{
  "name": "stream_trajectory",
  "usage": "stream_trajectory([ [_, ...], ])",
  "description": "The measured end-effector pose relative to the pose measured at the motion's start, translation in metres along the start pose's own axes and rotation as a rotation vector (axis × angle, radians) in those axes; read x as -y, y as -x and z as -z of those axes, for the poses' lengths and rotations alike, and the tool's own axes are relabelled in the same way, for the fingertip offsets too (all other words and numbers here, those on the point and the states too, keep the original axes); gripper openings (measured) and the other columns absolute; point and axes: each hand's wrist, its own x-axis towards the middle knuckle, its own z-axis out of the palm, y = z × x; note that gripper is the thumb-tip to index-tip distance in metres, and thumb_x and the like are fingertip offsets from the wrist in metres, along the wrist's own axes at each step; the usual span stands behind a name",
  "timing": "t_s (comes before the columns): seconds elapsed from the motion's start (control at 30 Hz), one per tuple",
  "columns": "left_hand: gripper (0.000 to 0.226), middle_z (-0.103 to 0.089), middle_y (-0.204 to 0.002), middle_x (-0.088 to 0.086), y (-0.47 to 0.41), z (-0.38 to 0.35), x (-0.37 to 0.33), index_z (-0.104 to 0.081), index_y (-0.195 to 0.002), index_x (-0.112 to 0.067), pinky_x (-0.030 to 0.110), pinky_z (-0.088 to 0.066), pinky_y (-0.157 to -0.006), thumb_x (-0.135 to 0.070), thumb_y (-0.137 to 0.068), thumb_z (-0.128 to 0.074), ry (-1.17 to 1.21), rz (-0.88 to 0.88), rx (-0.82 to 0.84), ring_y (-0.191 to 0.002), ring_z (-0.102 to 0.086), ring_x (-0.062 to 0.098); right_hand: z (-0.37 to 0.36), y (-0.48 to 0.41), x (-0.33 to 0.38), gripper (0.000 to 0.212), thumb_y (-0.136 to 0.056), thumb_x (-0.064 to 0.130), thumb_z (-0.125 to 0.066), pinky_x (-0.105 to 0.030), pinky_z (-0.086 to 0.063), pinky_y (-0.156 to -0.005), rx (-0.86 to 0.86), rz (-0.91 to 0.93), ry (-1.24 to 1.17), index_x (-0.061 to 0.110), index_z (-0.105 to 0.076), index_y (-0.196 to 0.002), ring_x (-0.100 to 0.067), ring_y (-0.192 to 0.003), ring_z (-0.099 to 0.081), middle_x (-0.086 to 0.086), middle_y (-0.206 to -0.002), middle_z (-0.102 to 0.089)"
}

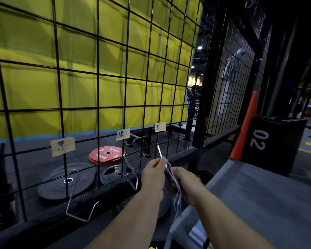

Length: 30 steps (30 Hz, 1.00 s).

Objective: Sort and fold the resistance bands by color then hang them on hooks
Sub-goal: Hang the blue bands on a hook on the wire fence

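Note:
A pale blue-lilac resistance band (177,200) hangs folded between my two hands, its loose end trailing down toward the bottom of the view. My left hand (153,174) pinches its top edge beside a thin silver hook (159,151) that sticks out from the black wire grid (98,108). My right hand (184,182) grips the band from the right side. Two more wire hooks, a left hook (75,196) and a middle hook (132,174), hang on the grid. Paper colour labels sit above them: left label (62,146), middle label (123,134), right label (160,127).
Behind the grid lie black weight plates (66,182) and a red plate (106,154) on the dark floor, with a yellow mat (79,69) beyond. A grey platform (258,194) is at my right, with a black box marked 02 (269,141) and an orange cone (246,126).

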Motion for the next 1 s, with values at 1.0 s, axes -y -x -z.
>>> stream_trajectory([
  [1.0,0.01,-0.067,-0.096,-0.005,0.005,0.004,0.013,-0.067,-0.097,-0.026,0.027,-0.051,-0.077,-0.032,-0.091,-0.061,-0.194,-0.21,-0.079,-0.092,-0.063,0.013,-0.001,-0.017,-0.04,0.034,-0.101,0.039,-0.04,-0.03,-0.043,-0.079,-0.005,0.291,0.318,0.011,-0.051,-0.087,-0.01,-0.078,-0.048,0.0,-0.08,-0.051],
])
